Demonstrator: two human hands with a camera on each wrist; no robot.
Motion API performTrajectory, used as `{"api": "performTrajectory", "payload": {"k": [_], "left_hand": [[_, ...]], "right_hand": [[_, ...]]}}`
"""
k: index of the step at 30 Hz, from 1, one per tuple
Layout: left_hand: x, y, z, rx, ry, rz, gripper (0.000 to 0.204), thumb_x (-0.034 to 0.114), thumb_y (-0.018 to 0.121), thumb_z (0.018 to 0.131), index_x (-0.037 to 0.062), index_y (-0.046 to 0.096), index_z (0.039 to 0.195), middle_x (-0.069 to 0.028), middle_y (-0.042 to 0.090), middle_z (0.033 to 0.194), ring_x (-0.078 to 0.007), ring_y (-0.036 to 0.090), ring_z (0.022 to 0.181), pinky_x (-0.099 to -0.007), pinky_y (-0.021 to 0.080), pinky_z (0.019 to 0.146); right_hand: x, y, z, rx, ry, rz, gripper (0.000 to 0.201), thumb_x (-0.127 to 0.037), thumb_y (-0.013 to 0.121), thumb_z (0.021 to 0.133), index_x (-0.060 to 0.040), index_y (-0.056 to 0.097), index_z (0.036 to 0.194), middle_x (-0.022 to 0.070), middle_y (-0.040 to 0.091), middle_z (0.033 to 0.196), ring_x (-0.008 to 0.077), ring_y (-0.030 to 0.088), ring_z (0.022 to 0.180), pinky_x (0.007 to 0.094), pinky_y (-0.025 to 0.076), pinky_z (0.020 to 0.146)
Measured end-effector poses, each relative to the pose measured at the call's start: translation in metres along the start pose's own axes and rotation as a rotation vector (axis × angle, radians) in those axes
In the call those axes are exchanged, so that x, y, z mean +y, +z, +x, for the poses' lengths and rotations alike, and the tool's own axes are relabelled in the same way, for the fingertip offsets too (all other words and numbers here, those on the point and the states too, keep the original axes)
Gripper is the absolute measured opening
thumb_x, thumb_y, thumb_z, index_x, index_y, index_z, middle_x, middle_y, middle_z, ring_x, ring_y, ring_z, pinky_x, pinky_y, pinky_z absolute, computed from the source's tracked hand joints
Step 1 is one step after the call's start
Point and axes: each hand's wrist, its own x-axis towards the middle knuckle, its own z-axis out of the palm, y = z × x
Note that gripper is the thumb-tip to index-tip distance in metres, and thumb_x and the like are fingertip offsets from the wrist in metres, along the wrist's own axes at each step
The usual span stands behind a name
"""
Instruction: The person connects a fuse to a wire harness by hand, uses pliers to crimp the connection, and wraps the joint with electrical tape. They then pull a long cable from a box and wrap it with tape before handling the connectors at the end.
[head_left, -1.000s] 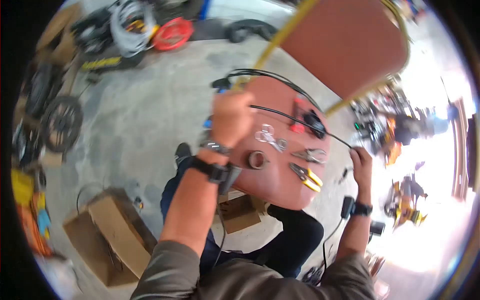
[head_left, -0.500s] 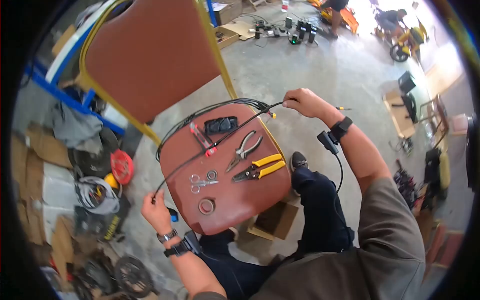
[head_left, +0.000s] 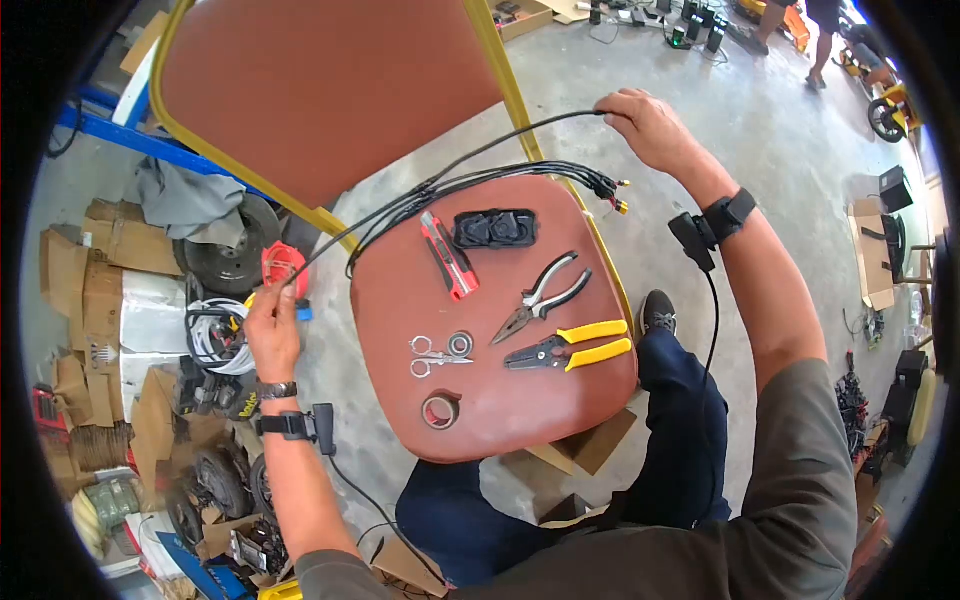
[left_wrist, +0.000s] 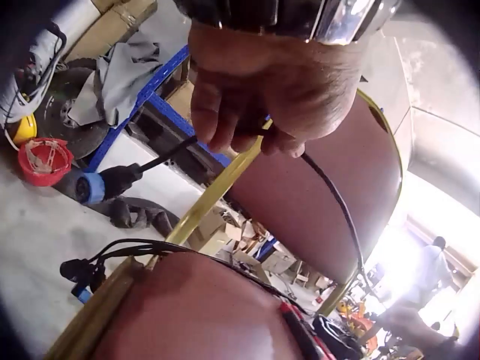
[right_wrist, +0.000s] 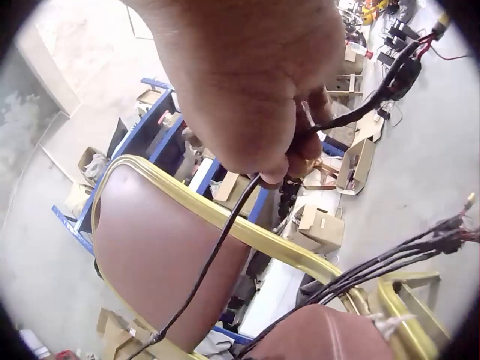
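Both ends of one black cable (head_left: pixel 470 160) pinched: left hand (head_left: pixel 272 335) at 9 o'clock of the chair seat (head_left: pixel 400 300), right hand (head_left: pixel 650 125) at 1 o'clock, fingers curled tight on it, probably to pull it straight. Stretched above the seat's far edge, apart from the cable bundle (head_left: pixel 520 178). Pliers (head_left: pixel 540 297), wire strippers (head_left: pixel 570 350), scissors (head_left: pixel 435 355), tape roll (head_left: pixel 441 410) and utility knife (head_left: pixel 448 255) resting mid-seat, below the span; open concrete floor (head_left: pixel 640 60) beyond 12 o'clock

Concrete floor (head_left: pixel 640 90), red chair (head_left: pixel 330 90), cardboard boxes (head_left: pixel 95 270)

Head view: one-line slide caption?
Both hands, left and right, stretch a thin black cable above a red-brown chair seat strewn with tools.
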Motion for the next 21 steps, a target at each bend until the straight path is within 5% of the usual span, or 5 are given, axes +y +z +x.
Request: {"api": "performTrajectory", "payload": {"k": [5,13,16,17,21], "left_hand": [[-0.062,0.062,0.014,0.072,0.094,0.192,0.022,0.018,0.065,0.092,-0.0015,0.069,0.102,-0.0177,0.067,0.092,-0.0329,0.063,0.086,-0.0378,0.05,0.079],[-0.091,0.11,0.026,0.001,-0.247,0.012,0.026,0.02,0.067,0.091,-0.0019,0.07,0.103,-0.0134,0.068,0.079,-0.0226,0.065,0.071,-0.0333,0.049,0.066],[-0.116,0.118,0.017,-0.135,-0.397,-0.164,0.028,0.018,0.066,0.091,-0.0038,0.069,0.107,-0.0148,0.071,0.087,-0.0187,0.067,0.076,-0.0319,0.051,0.068],[-0.132,0.121,0.013,-0.142,-0.294,-0.118,0.035,0.015,0.066,0.09,-0.0042,0.063,0.119,-0.0162,0.07,0.102,-0.0179,0.069,0.082,-0.0306,0.054,0.069],[-0.095,0.091,-0.008,-0.127,-0.519,-0.447,0.049,0.014,0.064,0.091,0.0001,0.051,0.136,-0.0132,0.064,0.122,-0.0188,0.068,0.087,-0.0299,0.057,0.068]], "right_hand": [[0.037,0.068,0.013,-0.121,-0.023,-0.246,0.016,-0.02,0.059,0.089,-0.0152,0.072,0.098,0.0093,0.068,0.094,0.0358,0.058,0.095,0.0443,0.048,0.087],[0.043,0.115,0.0,-0.235,0.094,-0.108,0.018,-0.018,0.059,0.09,-0.0127,0.072,0.101,0.0077,0.071,0.094,0.0338,0.059,0.095,0.0428,0.049,0.088],[0.037,0.117,-0.007,-0.282,0.144,-0.025,0.021,-0.016,0.058,0.089,-0.0089,0.071,0.104,0.0131,0.071,0.1,0.0353,0.063,0.097,0.0431,0.05,0.088],[0.035,0.116,-0.009,-0.28,0.182,-0.004,0.022,-0.016,0.058,0.089,-0.0082,0.071,0.105,0.0147,0.07,0.101,0.0357,0.064,0.097,0.0434,0.051,0.087],[0.043,0.098,-0.047,-0.209,0.281,0.008,0.024,-0.014,0.056,0.089,-0.0056,0.069,0.108,0.0197,0.07,0.098,0.0383,0.066,0.093,0.0446,0.053,0.083]]}}
